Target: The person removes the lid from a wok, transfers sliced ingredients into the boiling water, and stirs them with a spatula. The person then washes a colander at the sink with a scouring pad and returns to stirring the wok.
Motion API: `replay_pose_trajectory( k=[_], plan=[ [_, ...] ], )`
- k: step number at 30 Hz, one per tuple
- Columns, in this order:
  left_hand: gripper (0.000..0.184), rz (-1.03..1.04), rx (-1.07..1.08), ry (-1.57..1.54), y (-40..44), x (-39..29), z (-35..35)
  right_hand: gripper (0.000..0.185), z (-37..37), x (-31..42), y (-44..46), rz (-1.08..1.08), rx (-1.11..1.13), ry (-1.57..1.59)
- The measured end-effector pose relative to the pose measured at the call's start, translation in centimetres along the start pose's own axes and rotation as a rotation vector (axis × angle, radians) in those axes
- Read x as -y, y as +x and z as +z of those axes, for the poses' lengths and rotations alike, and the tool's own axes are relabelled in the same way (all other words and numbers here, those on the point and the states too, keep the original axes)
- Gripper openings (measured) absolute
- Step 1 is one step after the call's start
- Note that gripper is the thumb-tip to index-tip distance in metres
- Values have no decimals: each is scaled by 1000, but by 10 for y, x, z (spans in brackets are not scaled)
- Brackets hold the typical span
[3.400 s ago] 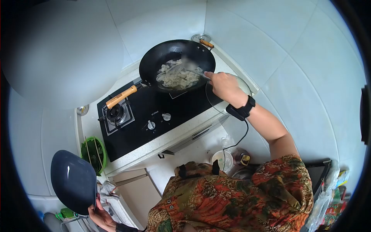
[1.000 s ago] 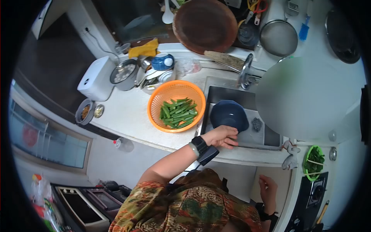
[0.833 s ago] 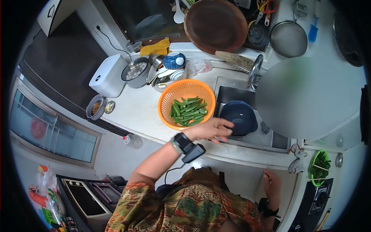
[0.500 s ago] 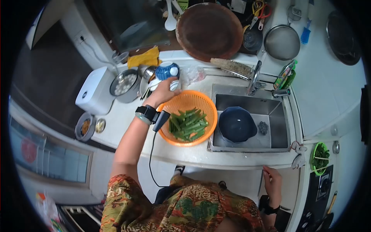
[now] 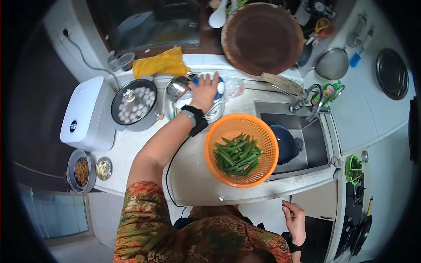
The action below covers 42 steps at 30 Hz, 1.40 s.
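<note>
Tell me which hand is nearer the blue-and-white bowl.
Left. The left hand is over the blue-and-white bowl, fingers spread; the right hand is farther off, in front of the counter.

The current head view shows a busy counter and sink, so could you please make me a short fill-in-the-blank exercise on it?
1. The colander that holds the green pods is ____ in colour.
2. The bowl inside the sink is dark ____.
3. Of the person's two hands, the one over the piled dishes is the ____ one.

Missing words, in order: orange; blue; left.
</note>
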<state>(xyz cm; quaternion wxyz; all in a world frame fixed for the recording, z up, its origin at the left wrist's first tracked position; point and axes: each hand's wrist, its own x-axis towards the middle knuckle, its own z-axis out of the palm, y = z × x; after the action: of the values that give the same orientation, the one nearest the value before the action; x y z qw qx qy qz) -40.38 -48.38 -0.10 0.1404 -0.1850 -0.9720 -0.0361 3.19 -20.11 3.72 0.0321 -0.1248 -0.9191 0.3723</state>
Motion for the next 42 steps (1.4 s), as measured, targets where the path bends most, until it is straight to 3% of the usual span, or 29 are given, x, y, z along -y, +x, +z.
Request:
replay_pose_trajectory(
  k=[4, 9, 12, 16, 19, 20, 21, 23, 24, 29, 31, 33, 35, 39, 42],
  plan=[
    [78, 17, -104, -32, -1, 0, 2, 18, 7, 0, -13, 15, -46, -14],
    [70, 59, -72, -44, 1, 3, -6, 18, 6, 10, -19, 40, -68, -60],
    [67, 52, -69, -227, 8, 15, -18, 18, 8, 10, -20, 45, -80, -57],
    [46, 28, -179, -459, 21, 30, -39, 17, 4, 9, -22, 48, -77, -46],
    [53, -23, -152, -483, 37, 46, -42, 17, -6, 18, -15, -21, -63, -100],
    [66, 77, -341, -496, 43, 52, -34, 17, -9, 20, -12, -35, -58, -108],
    [66, 88, -341, -496, 48, 58, -26, 17, -11, 24, -8, -29, -67, -104],
    [70, -72, -237, -464, 50, 60, -37, 17, -16, 32, 0, -62, -11, -162],
    [66, -76, -209, -426, 56, 68, -28, 17, -15, 34, 6, -165, -50, -139],
    [57, -161, -262, -408, 57, 87, -25, 17, -10, 53, 27, -204, -30, -102],
    [50, -340, -267, -465, 43, 92, -38, 17, -11, 62, 31, -231, -6, -97],
    [41, -235, -424, -607, 18, 114, -39, 18, -12, 69, 37, -223, 61, -110],
    [43, -345, -195, -876, -14, 138, -47, 18, -8, 69, 43, -253, 74, -89],
    [44, -617, 84, -1079, -111, 124, -96, 19, 5, 68, 57, -393, 85, -39],
    [44, -738, 196, -1135, -172, 124, -92, 20, 9, 76, 66, -415, 180, -71]
  ],
)
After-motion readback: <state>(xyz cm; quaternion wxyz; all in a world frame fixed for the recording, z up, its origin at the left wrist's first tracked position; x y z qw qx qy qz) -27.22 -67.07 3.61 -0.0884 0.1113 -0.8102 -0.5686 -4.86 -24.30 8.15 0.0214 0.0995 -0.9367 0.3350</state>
